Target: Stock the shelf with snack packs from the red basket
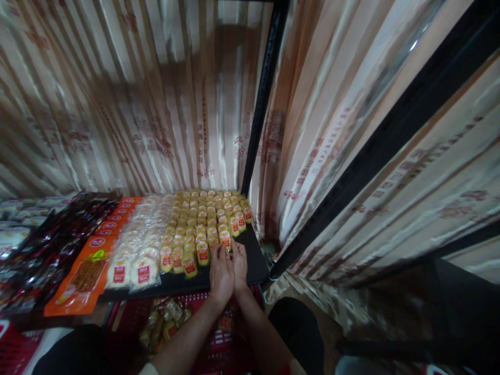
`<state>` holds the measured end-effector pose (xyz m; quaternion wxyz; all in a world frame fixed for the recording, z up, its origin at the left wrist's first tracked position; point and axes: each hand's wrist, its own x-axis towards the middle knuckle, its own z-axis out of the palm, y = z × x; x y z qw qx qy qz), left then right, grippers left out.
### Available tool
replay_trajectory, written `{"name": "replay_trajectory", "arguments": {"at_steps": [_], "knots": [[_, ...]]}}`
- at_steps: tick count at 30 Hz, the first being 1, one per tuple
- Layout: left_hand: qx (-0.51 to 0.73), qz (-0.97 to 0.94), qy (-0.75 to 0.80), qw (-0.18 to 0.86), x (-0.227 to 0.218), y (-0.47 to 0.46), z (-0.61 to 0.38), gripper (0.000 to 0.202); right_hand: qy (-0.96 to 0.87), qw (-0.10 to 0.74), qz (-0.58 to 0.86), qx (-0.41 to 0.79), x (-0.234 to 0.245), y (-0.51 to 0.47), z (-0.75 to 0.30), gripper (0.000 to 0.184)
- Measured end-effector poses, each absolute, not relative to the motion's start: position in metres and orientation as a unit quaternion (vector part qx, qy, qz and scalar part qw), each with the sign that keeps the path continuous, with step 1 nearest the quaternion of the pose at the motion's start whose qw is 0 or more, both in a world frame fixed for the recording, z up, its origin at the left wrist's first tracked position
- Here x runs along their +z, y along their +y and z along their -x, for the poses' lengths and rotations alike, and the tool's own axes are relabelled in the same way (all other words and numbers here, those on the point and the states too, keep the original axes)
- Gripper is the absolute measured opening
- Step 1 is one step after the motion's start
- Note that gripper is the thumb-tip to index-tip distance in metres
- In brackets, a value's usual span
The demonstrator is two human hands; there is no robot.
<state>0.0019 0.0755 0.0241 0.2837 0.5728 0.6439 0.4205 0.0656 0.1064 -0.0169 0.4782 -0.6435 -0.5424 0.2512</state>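
My left hand [221,272] and my right hand [239,264] are side by side at the front of a black shelf [255,252]. Their fingertips close in on the near edge of a small yellow snack packet [225,238] with a red and white label. It stands at the front of a block of matching packets [195,216] set out in rows. My fingers partly hide its lower end. Just left of my hands, several more yellow packets [190,265] line the shelf's front edge.
Left of the yellow rows lie round white snacks in clear wrap [144,272], orange bags [84,276] and dark shiny packets [35,260]. Below the shelf, a red basket [199,302] holds loose yellow packets [166,320]. Black posts [261,104] and printed curtains [175,104] surround the shelf.
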Motion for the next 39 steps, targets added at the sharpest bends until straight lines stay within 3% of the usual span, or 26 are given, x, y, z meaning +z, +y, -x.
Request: {"name": "replay_trajectory", "arguments": {"at_steps": [8,21,39], "knots": [[0.409,-0.583,0.644,0.28,0.026,0.077,0.001,0.04,-0.573,0.419,0.67,0.216,-0.017,0.108,-0.065,0.045],[0.389,-0.617,0.641,0.239,0.02,0.07,-0.001,0.04,-0.535,0.53,0.615,0.231,-0.03,0.107,-0.069,0.047],[0.362,-0.595,0.659,0.284,0.026,0.059,0.004,0.041,-0.573,0.494,0.612,0.23,-0.026,0.101,-0.065,0.053]]}}
